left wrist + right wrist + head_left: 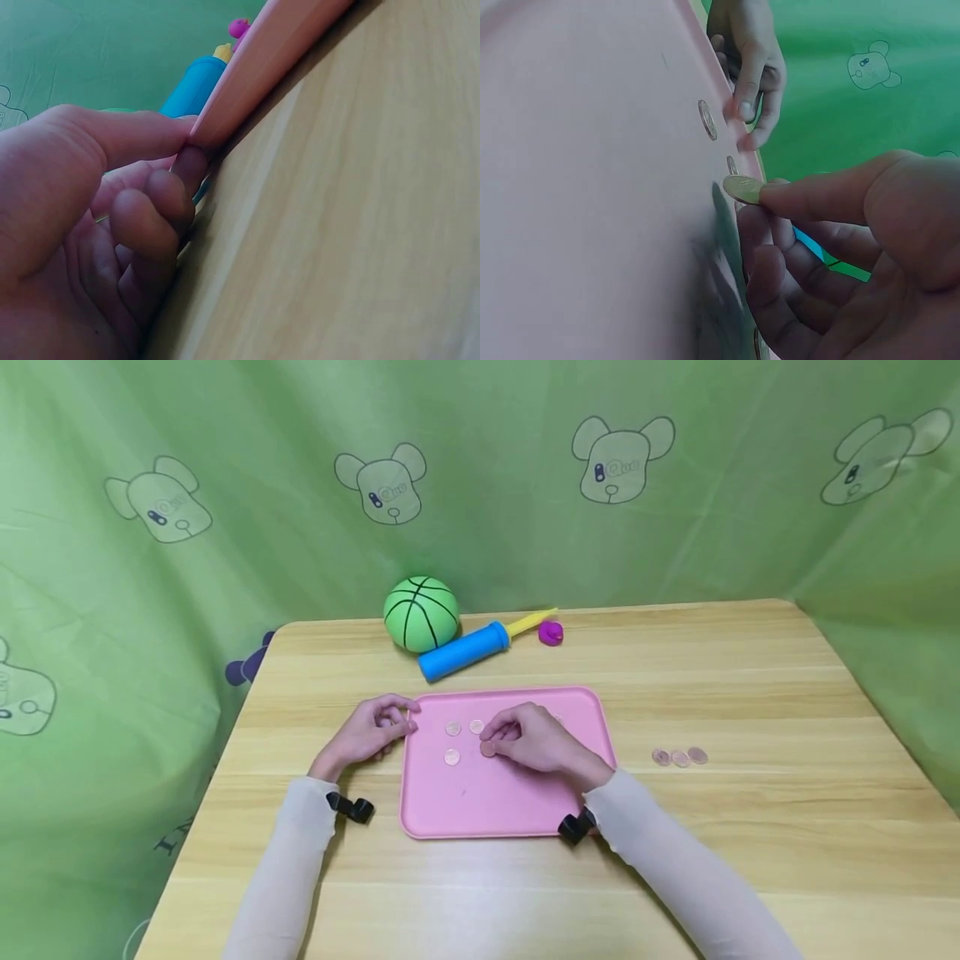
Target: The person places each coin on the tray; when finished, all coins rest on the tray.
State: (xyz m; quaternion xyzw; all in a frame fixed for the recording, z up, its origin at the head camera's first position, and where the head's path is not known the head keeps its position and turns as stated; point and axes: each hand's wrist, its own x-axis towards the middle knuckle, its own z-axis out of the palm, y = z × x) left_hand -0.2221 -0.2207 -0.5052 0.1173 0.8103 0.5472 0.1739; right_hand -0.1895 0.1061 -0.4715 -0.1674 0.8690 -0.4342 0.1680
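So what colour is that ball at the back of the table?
The ball is green with black lines, clearest in the head view.

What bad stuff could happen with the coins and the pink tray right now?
The coin is only pinched by its edge in the right hand, so it might slip and roll across the pink tray. The left hand just pinches the tray's rim, so a bump could slide it and scatter the three coins lying there.

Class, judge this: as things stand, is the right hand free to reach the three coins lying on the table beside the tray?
Probably yes: bare table lies between the right hand and the three coins, though it pinches a coin already.
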